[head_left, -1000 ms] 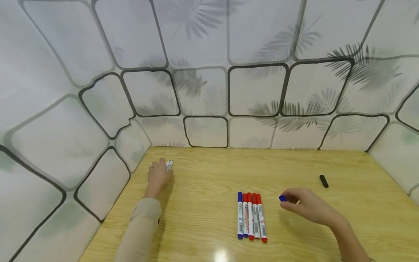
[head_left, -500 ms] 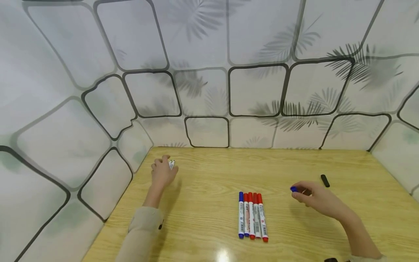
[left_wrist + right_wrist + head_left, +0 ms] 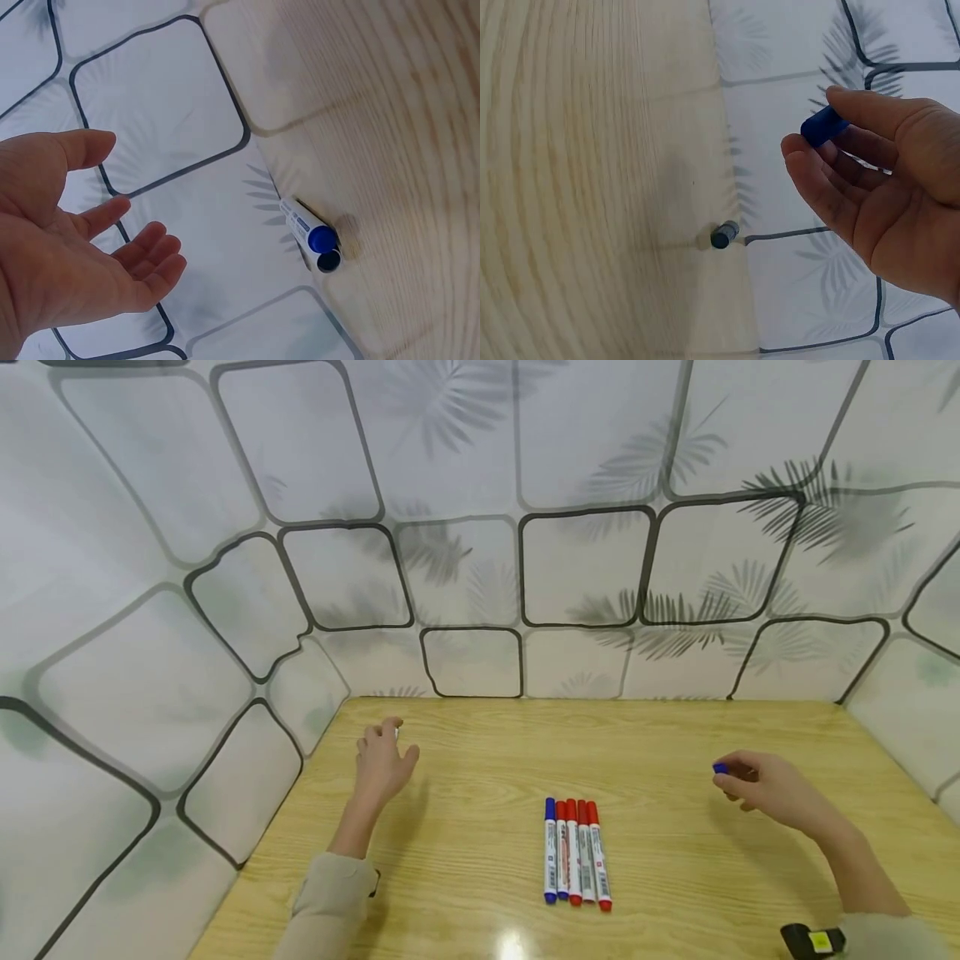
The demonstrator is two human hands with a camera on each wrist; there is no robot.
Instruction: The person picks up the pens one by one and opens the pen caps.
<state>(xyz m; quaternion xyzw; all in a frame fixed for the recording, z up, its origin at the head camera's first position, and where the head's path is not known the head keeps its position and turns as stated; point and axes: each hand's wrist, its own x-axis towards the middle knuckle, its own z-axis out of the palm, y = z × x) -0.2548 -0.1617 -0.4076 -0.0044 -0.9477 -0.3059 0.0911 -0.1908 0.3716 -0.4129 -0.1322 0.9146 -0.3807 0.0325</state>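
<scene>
My right hand (image 3: 780,793) pinches a blue marker cap (image 3: 825,126) between thumb and fingertips, above the right side of the table. A black cap (image 3: 724,234) lies on the tabletop beyond it; in the head view that hand hides it. Over at the far left, my left hand (image 3: 382,768) hovers with relaxed fingers and holds nothing. Two white markers lie side by side near it, one with a blue end (image 3: 322,239) and one with a dark end (image 3: 328,261). In the head view the left hand covers most of this pair.
Several white markers with red or blue caps (image 3: 576,852) lie in a row at the table's front middle. Patterned fabric walls (image 3: 465,568) enclose the wooden table (image 3: 480,760) at the back and both sides.
The right hand has carried the blue cap right and toward the back, over the black cap. My left hand has shifted slightly right, its thumb now spread farther from the fingers.
</scene>
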